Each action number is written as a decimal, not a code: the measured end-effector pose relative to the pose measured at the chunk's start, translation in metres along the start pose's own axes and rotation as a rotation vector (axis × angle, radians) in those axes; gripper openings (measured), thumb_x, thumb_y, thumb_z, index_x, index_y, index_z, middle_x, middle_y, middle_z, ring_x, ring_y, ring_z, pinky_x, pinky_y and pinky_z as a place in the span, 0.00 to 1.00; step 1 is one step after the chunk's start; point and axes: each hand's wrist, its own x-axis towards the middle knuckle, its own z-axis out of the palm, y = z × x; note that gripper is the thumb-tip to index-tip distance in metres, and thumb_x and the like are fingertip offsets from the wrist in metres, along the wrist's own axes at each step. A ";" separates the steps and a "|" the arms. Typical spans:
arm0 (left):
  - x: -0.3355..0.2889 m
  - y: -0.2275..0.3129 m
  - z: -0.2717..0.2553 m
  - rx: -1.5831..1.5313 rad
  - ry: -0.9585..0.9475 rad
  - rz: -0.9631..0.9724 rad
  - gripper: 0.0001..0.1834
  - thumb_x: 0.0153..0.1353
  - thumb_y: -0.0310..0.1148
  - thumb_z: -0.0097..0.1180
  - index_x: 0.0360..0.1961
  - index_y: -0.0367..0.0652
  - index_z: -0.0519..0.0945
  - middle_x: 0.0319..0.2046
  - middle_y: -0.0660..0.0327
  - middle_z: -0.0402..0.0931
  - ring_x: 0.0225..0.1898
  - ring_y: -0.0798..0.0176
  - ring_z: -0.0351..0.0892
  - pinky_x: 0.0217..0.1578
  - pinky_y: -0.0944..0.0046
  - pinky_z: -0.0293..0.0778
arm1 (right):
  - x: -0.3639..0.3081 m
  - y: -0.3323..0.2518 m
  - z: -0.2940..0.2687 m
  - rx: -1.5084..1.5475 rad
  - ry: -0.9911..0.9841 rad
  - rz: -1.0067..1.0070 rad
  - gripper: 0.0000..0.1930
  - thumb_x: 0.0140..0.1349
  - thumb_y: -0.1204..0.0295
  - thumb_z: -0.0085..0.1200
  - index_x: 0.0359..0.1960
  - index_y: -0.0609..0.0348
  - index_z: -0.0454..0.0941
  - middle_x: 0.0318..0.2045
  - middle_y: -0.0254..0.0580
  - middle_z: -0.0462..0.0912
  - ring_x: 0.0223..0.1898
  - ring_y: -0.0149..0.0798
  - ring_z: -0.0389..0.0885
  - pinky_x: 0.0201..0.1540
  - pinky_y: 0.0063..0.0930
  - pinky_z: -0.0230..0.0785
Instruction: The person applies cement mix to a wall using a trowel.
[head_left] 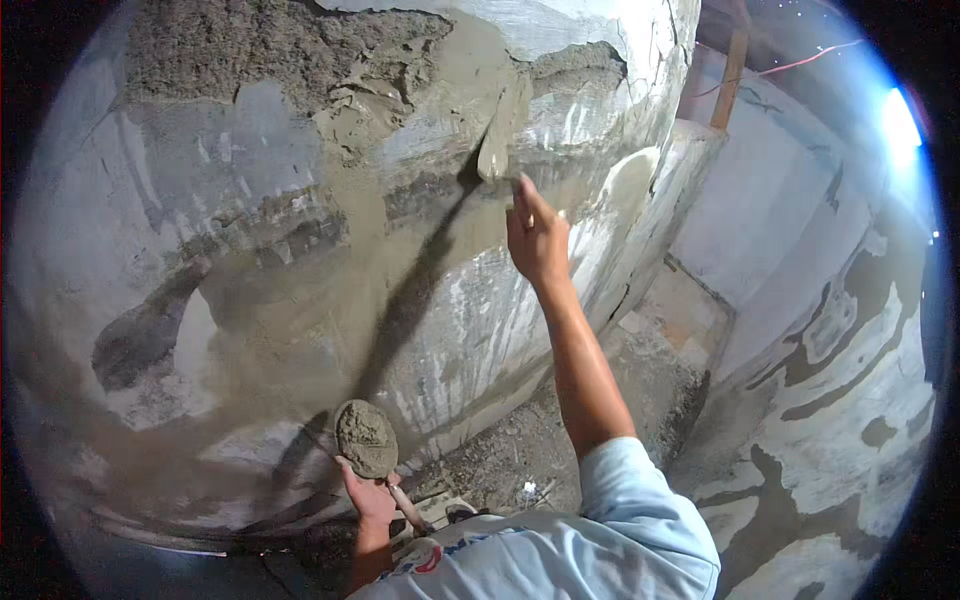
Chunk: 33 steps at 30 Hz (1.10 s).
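My right hand (538, 240) is raised at the plastered wall (290, 310), closed round the handle of a trowel (493, 152). The trowel's blade lies along a wet patch of mortar (470, 70) below the wall's rough upper band. Lower down on the left, my left hand (370, 497) grips a round, shallow pan (394, 434) from beneath, close to its wooden handle (408, 508). A heap of grey-brown mortar (364, 440) fills the pan. Part of the left hand's grip is hidden under it.
Rough, broken plaster (260, 50) spans the wall's top left. On the right, a second wall (800, 250) with patchy plaster forms a corner with it. Loose dirt (640, 400) covers the floor between them. A wooden post (732, 75) and a bright lamp (902, 118) show at the upper right.
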 end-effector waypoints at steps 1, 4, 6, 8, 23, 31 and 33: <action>-0.001 -0.002 0.002 0.011 -0.057 0.008 0.35 0.68 0.69 0.41 0.63 0.55 0.70 0.51 0.65 0.75 0.36 0.62 0.69 0.28 0.59 0.66 | -0.015 0.004 -0.004 -0.015 -0.043 -0.003 0.22 0.63 0.76 0.57 0.60 0.60 0.77 0.46 0.58 0.85 0.47 0.42 0.87 0.46 0.32 0.78; -0.008 0.003 0.016 0.011 -0.042 0.034 0.35 0.69 0.68 0.42 0.64 0.54 0.69 0.52 0.64 0.74 0.37 0.61 0.69 0.28 0.59 0.66 | -0.004 -0.005 -0.040 0.021 0.030 -0.014 0.23 0.65 0.75 0.59 0.63 0.55 0.77 0.44 0.58 0.86 0.46 0.37 0.87 0.43 0.32 0.79; -0.006 0.005 0.019 0.035 0.027 0.032 0.35 0.69 0.68 0.42 0.64 0.54 0.69 0.52 0.65 0.74 0.38 0.61 0.70 0.28 0.60 0.66 | 0.030 -0.028 -0.044 -0.026 0.099 0.054 0.21 0.67 0.73 0.58 0.63 0.56 0.77 0.41 0.55 0.87 0.44 0.32 0.87 0.40 0.31 0.77; 0.000 0.003 0.011 0.024 0.008 0.009 0.35 0.69 0.68 0.42 0.63 0.54 0.69 0.51 0.65 0.75 0.38 0.61 0.70 0.28 0.60 0.65 | 0.041 -0.031 -0.026 0.020 0.086 -0.021 0.19 0.67 0.75 0.56 0.60 0.60 0.77 0.39 0.58 0.86 0.40 0.33 0.87 0.38 0.31 0.76; -0.014 -0.001 0.012 0.025 0.044 0.070 0.37 0.68 0.69 0.41 0.62 0.50 0.70 0.51 0.61 0.76 0.39 0.60 0.72 0.29 0.60 0.69 | -0.053 0.008 0.011 0.134 -0.111 0.094 0.22 0.65 0.78 0.56 0.62 0.59 0.75 0.45 0.62 0.83 0.48 0.51 0.86 0.48 0.35 0.77; -0.009 0.016 0.052 0.097 -0.039 -0.026 0.38 0.70 0.68 0.40 0.62 0.46 0.70 0.49 0.60 0.78 0.38 0.62 0.76 0.30 0.63 0.70 | -0.004 0.008 0.014 0.083 0.067 0.050 0.23 0.70 0.73 0.55 0.64 0.68 0.71 0.51 0.55 0.85 0.48 0.33 0.83 0.52 0.25 0.72; -0.007 0.021 0.040 0.134 -0.071 -0.011 0.38 0.70 0.67 0.41 0.64 0.47 0.69 0.49 0.60 0.77 0.37 0.63 0.75 0.28 0.62 0.69 | -0.049 -0.004 0.015 0.410 -0.083 0.273 0.23 0.72 0.73 0.53 0.67 0.65 0.70 0.42 0.42 0.86 0.37 0.26 0.80 0.38 0.20 0.71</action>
